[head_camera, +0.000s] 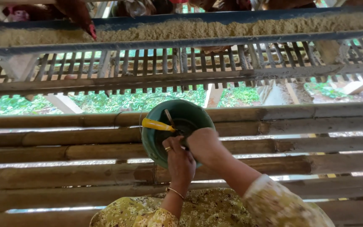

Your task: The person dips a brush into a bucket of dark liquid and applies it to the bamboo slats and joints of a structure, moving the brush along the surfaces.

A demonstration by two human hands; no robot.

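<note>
The green bucket sat on the bamboo slat floor, directly ahead of you and just past your fingertips, its round mouth tilted toward the camera. A yellow-handled tool lay across the opening; its long axis ran from the left rim, where the yellow grip overhung the edge, rightward and slightly down toward the centre, where its far end met your fingers. A second, darker stick stood nearly upright inside the bucket, just right of the yellow grip.

Your left hand reached in over the near rim, ring and wrist bangle showing, fingers curled close together at the inner end of the tool. Your right hand came in from the right and lay partly over the left, fingers folded down into the bucket. Both hands appeared closed on something at that meeting point, though the overlap hid the contact and you could not tell from this view exactly what each gripped. The right hand sat slightly deeper in the bucket; the left sat nearer the tool's axis.

Beyond the bucket, the floor slats ran left to right with green ground showing through the gaps. Farther on, a blue feed trough filled with pale mash crossed the whole view, brown hens above it.
</note>
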